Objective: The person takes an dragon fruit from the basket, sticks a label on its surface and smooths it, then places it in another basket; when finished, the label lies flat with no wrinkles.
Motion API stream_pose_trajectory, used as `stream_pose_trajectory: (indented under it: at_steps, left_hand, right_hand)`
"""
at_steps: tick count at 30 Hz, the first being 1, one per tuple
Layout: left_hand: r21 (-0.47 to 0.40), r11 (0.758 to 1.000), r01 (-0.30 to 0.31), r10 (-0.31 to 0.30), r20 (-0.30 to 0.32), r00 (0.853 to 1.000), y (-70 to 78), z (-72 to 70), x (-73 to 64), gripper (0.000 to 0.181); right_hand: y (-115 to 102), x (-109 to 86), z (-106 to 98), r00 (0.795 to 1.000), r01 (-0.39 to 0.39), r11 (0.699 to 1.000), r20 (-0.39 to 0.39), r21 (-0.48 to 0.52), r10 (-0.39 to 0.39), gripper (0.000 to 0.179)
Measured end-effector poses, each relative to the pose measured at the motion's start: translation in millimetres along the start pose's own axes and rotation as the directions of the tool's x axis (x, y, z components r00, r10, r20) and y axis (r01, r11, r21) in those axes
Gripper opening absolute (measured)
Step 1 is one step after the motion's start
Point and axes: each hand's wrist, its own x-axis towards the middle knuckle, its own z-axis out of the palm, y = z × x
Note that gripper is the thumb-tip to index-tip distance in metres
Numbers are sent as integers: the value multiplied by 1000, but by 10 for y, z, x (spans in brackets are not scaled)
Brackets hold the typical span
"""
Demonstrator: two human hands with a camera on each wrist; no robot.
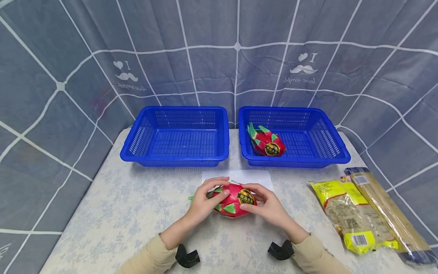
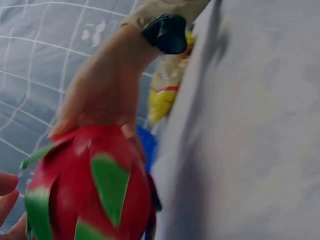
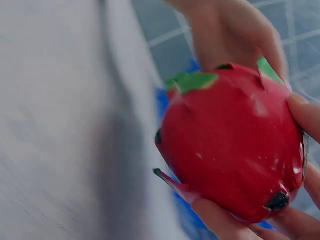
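Both hands hold one red dragon fruit (image 1: 234, 208) with green scales and a round black-and-gold sticker, above the near middle of the table. My left hand (image 1: 204, 201) grips its leafy left end, thumb on top. At the sticker end, my right hand (image 1: 268, 207) holds it between thumb and curled fingers. In the left wrist view the dragon fruit (image 2: 95, 185) hangs over the cloth, with the other hand (image 2: 102, 90) behind it. The right wrist view shows the smooth side of the dragon fruit (image 3: 230, 150) between the fingers (image 3: 220, 220) and thumb.
A blue basket (image 1: 174, 158) stands at the back left. Another blue basket (image 1: 294, 161) at the back right contains a second dragon fruit (image 1: 268, 142). White paper (image 1: 256, 177) lies behind the hands. A yellow bag (image 1: 352, 217) and a long noodle pack (image 1: 390, 213) lie at the right.
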Motion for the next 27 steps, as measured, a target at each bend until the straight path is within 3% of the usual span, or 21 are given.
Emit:
stream_pose_trajectory:
  at_steps: [3, 6, 10, 15, 18, 20, 22, 27]
  left_hand:
    - [-70, 996, -47, 44, -34, 998, 121, -79, 165, 23]
    - [-186, 978, -94, 75, -107, 991, 260, -148, 363, 23]
    - [-325, 942, -86, 39, -150, 988, 383, -163, 591, 24]
    - [-379, 924, 44, -66, -45, 997, 356, -31, 783, 25]
    - [-374, 918, 132, -127, 38, 991, 268, 95, 838, 26]
    - [-358, 914, 193, -173, 88, 981, 193, 184, 855, 28]
    - [-338, 908, 247, -215, 129, 968, 110, 272, 864, 30]
    - [-308, 888, 341, -294, 190, 937, -131, 477, 876, 31]
  right_hand:
    - [-133, -11, -242, 998, 47, 999, -36, -2, -47, 54]
    - [-292, -2, -520, 987, 124, 992, -98, -15, -125, 54]
    - [-504, 45, -868, 953, 191, 981, -235, -30, -192, 55]
    - [-617, 209, -1224, 873, 152, 975, -440, -164, -210, 57]
    - [-572, 346, -1404, 816, 111, 961, -528, -255, -234, 58]
    - [-514, 431, -1506, 793, 70, 951, -562, -300, -236, 59]
    - [-443, 514, -1595, 782, 51, 944, -575, -326, -241, 59]
    - [-215, 691, -1755, 789, -34, 907, -568, -421, -234, 61]
